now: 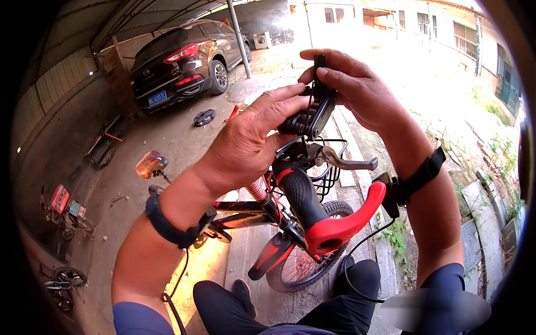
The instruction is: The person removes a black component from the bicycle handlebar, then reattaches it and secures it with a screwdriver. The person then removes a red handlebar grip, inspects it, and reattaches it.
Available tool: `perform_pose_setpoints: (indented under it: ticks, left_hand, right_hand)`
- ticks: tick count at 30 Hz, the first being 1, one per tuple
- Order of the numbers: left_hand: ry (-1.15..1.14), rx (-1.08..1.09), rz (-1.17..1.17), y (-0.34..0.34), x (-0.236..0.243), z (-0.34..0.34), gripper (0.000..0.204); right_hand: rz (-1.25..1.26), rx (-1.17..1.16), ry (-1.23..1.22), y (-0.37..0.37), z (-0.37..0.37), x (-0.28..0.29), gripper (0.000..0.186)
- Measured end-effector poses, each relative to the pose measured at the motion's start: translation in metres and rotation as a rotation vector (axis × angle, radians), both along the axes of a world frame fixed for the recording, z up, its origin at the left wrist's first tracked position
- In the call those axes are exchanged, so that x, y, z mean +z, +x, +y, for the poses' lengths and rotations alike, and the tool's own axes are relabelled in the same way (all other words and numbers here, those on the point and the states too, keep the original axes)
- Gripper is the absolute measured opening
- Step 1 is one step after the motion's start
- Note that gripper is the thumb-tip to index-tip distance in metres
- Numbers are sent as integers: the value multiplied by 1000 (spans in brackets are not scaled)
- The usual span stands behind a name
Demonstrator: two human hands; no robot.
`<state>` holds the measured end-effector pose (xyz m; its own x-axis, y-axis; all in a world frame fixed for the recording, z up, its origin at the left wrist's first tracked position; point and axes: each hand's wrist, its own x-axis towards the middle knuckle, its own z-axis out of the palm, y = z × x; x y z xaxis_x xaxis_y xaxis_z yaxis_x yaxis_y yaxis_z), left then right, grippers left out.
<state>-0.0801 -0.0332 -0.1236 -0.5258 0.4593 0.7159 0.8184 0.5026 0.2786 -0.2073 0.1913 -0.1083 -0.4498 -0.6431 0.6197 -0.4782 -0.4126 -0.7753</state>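
Both my hands are raised over a bicycle's handlebar, working on a black folding multi-tool (310, 118) with narrow parts stacked between side plates. Its body is steadied by the fingers of my left hand (248, 137), which wrap it from the left. My right hand (357, 84) pinches a flat black piece standing up from it between thumb and forefinger. Just below are the black ribbed handlebar grip (301, 195), with a red curved bar end (352, 220), and a grey brake lever (349, 161). The multi-tool partly hides the handlebar behind it.
The bicycle's front wheel (293, 268) stands near my legs, a black wire basket (329, 181) beyond the handlebar. A dark car (192, 58) is parked under the roof by a metal post (239, 39). At the left stands a red-and-black motorbike (67, 209). Cables hang from my wrist straps.
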Motion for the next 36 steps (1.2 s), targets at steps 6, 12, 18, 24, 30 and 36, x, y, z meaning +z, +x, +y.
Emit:
perform_pose_setpoints:
  ticks: [6,12,18,24,30,36]
  left_hand:
    - [198,-10,-152,0,-17,6,63]
    - [282,37,-133,-4,-26,14,64]
    - [268,167,-129,5,-30,15,61]
    - [176,142,-151,23,-17,8,57]
    - [330,38,-458,33,2,4,81]
    - [618,-95,-723,18,18,20,83]
  right_hand:
    - [-55,-143,10,11,-2,3,40]
    - [222,-330,19,17,-12,15,36]
    - [60,-304,96,18,-14,14,36]
    - [16,-267,100,17,-15,16,36]
    - [4,-245,100,21,-11,19,36]
    - [44,-184,87,26,-7,25,37]
